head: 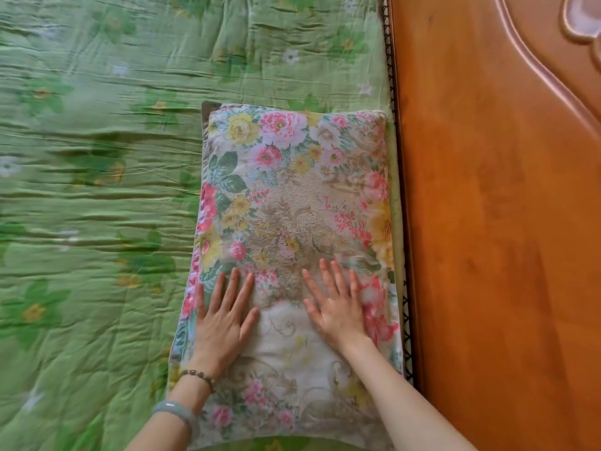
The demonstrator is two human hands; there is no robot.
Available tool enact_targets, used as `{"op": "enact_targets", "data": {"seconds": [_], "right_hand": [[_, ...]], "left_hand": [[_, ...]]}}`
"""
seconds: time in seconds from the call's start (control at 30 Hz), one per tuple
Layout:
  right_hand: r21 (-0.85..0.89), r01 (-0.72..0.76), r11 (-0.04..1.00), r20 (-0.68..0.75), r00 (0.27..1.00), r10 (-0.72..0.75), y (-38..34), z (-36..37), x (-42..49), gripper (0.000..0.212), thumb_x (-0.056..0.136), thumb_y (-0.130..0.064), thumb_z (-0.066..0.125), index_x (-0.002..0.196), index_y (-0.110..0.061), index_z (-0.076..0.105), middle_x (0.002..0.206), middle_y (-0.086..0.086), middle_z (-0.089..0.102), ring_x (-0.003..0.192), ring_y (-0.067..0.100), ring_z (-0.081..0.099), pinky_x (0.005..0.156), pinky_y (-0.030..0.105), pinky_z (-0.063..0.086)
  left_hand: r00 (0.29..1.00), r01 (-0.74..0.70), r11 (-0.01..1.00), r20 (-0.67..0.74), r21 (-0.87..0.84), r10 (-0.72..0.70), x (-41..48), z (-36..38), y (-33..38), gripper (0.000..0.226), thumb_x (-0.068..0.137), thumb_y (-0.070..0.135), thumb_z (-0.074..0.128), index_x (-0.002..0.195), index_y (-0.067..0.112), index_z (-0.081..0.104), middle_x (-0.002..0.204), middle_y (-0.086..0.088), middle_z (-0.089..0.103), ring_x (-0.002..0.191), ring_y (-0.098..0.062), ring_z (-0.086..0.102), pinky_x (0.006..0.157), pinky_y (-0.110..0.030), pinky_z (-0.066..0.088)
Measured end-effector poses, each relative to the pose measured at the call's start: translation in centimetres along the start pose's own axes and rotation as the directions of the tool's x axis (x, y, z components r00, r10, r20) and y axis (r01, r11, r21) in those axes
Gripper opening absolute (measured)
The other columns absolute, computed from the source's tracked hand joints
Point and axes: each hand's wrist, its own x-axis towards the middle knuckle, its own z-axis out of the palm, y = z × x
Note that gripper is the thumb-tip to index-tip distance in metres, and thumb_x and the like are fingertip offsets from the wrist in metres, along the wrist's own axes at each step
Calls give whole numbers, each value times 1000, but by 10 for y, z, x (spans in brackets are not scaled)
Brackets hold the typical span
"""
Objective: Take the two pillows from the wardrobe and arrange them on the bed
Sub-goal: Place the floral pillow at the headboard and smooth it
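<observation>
A floral pillow (292, 196) with pink and yellow flowers lies flat on the bed, its long side against the headboard. My left hand (224, 317) rests palm down on the pillow's near left part, fingers spread. Beside it, my right hand (338, 307) lies flat on the pillow too, fingers spread. Neither hand grips anything. Only this one pillow shows in the head view.
A green flowered quilt (97, 190) covers the bed to the left of the pillow. The orange wooden headboard (487, 222) runs along the right side, with a dark trim strip (395, 102) between it and the bedding.
</observation>
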Motion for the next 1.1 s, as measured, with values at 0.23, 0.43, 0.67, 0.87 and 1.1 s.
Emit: {"op": "enact_targets", "data": {"seconds": [0.23,0.43,0.67,0.87,1.1], "right_hand": [[21,-309,951,115,946,304,68,10,-47,60,92,-56,3,149,-36,-6,161,4,-3,147,22,-11,117,49,-9],[253,-441,861,-85,877,473,27,-9,-54,60,95,-38,16,152,-26,2,161,10,-1,148,26,-2,118,52,-4],[171,-40,984,-98,994,57,-91,9,-58,60,93,-37,33,150,-26,20,158,14,17,145,29,9,114,53,4],[-90,47,995,-30,998,-50,-66,34,-76,58,93,-49,32,148,-32,25,160,9,16,144,27,5,110,52,15],[-109,-74,991,20,997,77,24,44,-112,59,97,-54,15,151,-33,4,160,3,-18,147,23,-11,115,51,2]], "left_hand": [[988,151,988,29,34,-152,-25,3,-48,70,94,61,9,154,25,19,161,-7,15,150,-25,8,118,-56,-1],[950,303,949,-54,-82,-308,-45,-2,-41,77,93,60,-8,156,16,5,163,-7,-5,150,-23,-5,118,-56,-8],[994,-40,992,-102,-116,28,-53,5,36,61,101,44,4,153,14,14,164,-5,0,150,-21,-1,117,-57,6],[995,-97,995,-28,-38,96,-71,31,20,62,100,53,16,152,21,29,162,-7,16,150,-25,11,118,-57,7],[999,17,999,32,27,-18,-99,41,-47,69,96,63,15,153,25,26,161,-8,23,149,-26,12,119,-56,2]]}}
